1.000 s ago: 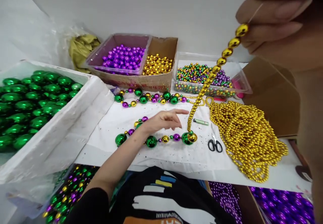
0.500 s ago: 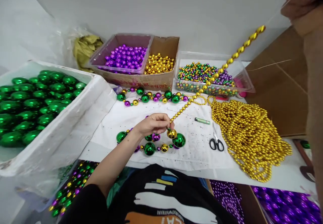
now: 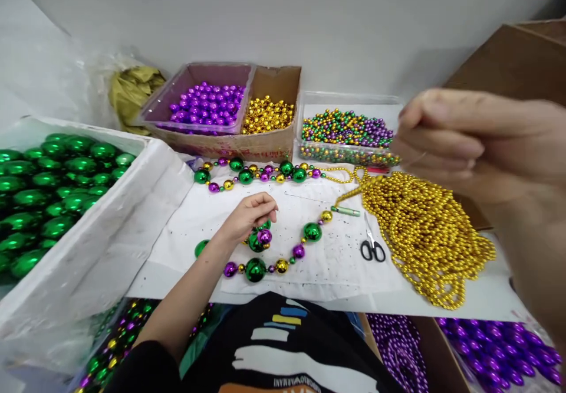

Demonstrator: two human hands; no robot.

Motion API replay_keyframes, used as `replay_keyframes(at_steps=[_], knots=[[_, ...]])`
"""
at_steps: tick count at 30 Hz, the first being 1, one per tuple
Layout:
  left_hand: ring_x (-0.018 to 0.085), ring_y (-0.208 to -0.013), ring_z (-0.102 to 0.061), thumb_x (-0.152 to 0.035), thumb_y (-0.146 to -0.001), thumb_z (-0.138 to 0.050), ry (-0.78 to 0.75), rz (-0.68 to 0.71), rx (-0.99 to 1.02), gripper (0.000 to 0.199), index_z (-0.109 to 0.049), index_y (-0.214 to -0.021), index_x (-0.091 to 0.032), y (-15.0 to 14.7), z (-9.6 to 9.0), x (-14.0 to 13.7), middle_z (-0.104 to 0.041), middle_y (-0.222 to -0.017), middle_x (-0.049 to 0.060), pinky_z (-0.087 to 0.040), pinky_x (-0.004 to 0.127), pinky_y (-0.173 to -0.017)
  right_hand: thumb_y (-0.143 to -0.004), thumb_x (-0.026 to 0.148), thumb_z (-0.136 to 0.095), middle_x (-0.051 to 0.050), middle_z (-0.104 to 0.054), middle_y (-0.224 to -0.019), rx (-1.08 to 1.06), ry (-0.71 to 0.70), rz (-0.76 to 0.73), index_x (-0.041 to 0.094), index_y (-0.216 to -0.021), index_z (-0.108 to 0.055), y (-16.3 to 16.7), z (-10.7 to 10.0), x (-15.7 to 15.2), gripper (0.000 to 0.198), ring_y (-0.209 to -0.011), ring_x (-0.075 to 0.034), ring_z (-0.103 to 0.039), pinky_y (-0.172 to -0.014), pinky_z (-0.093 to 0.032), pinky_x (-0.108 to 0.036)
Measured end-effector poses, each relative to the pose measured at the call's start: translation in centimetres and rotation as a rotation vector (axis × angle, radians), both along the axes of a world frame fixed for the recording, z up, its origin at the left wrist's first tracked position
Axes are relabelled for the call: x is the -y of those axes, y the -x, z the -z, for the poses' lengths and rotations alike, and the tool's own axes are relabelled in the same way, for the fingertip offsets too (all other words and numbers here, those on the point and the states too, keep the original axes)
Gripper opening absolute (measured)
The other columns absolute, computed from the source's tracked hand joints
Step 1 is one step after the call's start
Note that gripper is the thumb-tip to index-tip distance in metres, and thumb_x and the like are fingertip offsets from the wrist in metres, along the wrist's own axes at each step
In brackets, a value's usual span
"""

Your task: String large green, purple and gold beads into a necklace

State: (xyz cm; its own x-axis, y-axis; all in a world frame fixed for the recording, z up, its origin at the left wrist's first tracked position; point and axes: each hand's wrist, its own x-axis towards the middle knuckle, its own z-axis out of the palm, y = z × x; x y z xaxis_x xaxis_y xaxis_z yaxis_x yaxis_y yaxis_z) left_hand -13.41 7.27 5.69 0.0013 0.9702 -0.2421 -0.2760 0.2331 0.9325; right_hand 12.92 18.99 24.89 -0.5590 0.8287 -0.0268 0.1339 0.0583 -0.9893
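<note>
My left hand point(image 3: 255, 216) is closed in a pinch above the white cloth point(image 3: 186, 228), beside the green and purple balls of a bead necklace point(image 3: 255, 269). Whatever its fingertips hold is too small to make out. The necklace curves right across the cloth, its green, purple and gold balls ending in a short strand of small gold beads point(image 3: 358, 190), blurred by motion. Raised at the right, close to the camera, my right hand point(image 3: 446, 136) is blurred with its fingers pinched together. A faint thread seems to run from them.
Black-handled scissors point(image 3: 372, 250) and a green lighter-like stick point(image 3: 347, 210) lie beside a heap of gold bead strands point(image 3: 433, 233). A finished-looking necklace point(image 3: 265, 173) lies behind. Bins of purple balls point(image 3: 207, 104) and mixed beads point(image 3: 349, 130) line the back; a white box point(image 3: 110, 222) holds green balls.
The gold strand has dropped from its taut slant, and its lower end has left my left hand. The necklace's right end has spread rightward. My right hand has come lower and inward.
</note>
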Motion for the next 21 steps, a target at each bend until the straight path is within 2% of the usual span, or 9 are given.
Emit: replay_keyframes(at_steps=[2,3,6,8,12,15,17,19,21], knots=[[0.003,-0.041,-0.036,-0.038,-0.079,-0.074,-0.058,0.002,-0.073,0.027,-0.061,-0.075,-0.014,0.0,-2.2,0.2,-0.064,-0.058,0.001,-0.021,0.016,-0.04,-0.089,0.026,-0.053,0.011,-0.042,-0.043,-0.102,0.214,-0.238,0.019,-0.082,-0.069,0.3,0.3,2.0,0.019,-0.038,0.001,-0.037,-0.04,-0.017,-0.02],[0.003,-0.042,-0.036,-0.038,-0.08,-0.073,-0.089,0.008,-0.107,0.026,-0.062,-0.076,-0.014,0.0,-3.3,0.5,-0.065,-0.059,0.002,-0.021,0.017,-0.041,-0.088,0.027,-0.058,0.01,-0.044,-0.043,-0.13,0.265,-0.295,0.019,-0.083,-0.07,0.4,0.3,2.7,0.015,-0.038,0.0,-0.037,-0.039,-0.018,-0.018],[0.004,-0.043,-0.036,-0.035,-0.085,-0.069,-0.162,0.02,-0.202,0.022,-0.063,-0.079,-0.015,0.0,-6.3,1.1,-0.071,-0.068,0.004,-0.023,0.018,-0.042,-0.087,0.029,-0.064,0.01,-0.046,-0.043,-0.2,0.334,-0.37,0.019,-0.082,-0.07,0.7,-0.1,4.1,0.012,-0.036,-0.001,-0.036,-0.037,-0.023,-0.015],[0.003,-0.043,-0.034,-0.034,-0.086,-0.067,-0.2,0.002,-0.216,0.02,-0.062,-0.08,-0.015,-0.2,-7.4,1.1,-0.074,-0.075,0.006,-0.024,0.019,-0.042,-0.089,0.027,-0.062,0.009,-0.047,-0.043,-0.245,0.366,-0.405,0.019,-0.081,-0.069,1.2,-0.2,4.4,0.013,-0.035,-0.002,-0.037,-0.036,-0.025,-0.014],[0.002,-0.04,-0.031,-0.033,-0.084,-0.068,-0.209,-0.044,-0.107,0.021,-0.059,-0.078,-0.015,-1.7,-7.3,-0.5,-0.076,-0.087,0.008,-0.02,0.02,-0.04,-0.09,0.025,-0.06,0.005,-0.056,-0.047,-0.219,0.33,-0.483,0.017,-0.08,-0.068,3.5,2.2,3.1,0.015,-0.037,-0.004,-0.042,-0.036,-0.03,-0.016],[0.001,-0.039,-0.03,-0.035,-0.08,-0.07,-0.159,-0.014,0.017,0.023,-0.057,-0.078,-0.016,-3.5,-6.0,-2.2,-0.074,-0.078,0.005,-0.015,0.02,-0.039,-0.085,0.031,-0.069,0.003,-0.059,-0.05,-0.131,0.301,-0.473,0.016,-0.078,-0.066,5.3,5.5,1.5,0.017,-0.039,-0.005,-0.045,-0.037,-0.033,-0.018],[0.001,-0.039,-0.03,-0.037,-0.079,-0.071,-0.136,0.034,0.056,0.025,-0.058,-0.078,-0.016,-4.0,-5.2,-3.0,-0.072,-0.074,0.004,-0.015,0.019,-0.039,-0.082,0.035,-0.073,0.004,-0.057,-0.048,-0.096,0.28,-0.437,0.017,-0.076,-0.067,5.3,6.6,1.1,0.02,-0.038,-0.005,-0.043,-0.036,-0.031,-0.018],[0.001,-0.039,-0.032,-0.038,-0.079,-0.072,-0.145,0.052,0.015,0.026,-0.059,-0.078,-0.016,-3.2,-5.0,-3.0,-0.071,-0.071,0.004,-0.016,0.019,-0.04,-0.081,0.035,-0.075,0.006,-0.052,-0.045,-0.079,0.229,-0.381,0.017,-0.076,-0.068,3.9,6.1,1.1,0.02,-0.037,-0.004,-0.04,-0.036,-0.028,-0.018],[0.002,-0.039,-0.035,-0.039,-0.079,-0.073,-0.19,0.015,-0.099,0.026,-0.061,-0.077,-0.016,-1.3,-5.7,-2.2,-0.068,-0.063,0.002,-0.017,0.02,-0.039,-0.084,0.035,-0.072,0.007,-0.051,-0.047,-0.028,0.163,-0.251,0.018,-0.079,-0.071,1.7,4.4,1.0,0.018,-0.039,-0.003,-0.042,-0.039,-0.029,-0.016]])
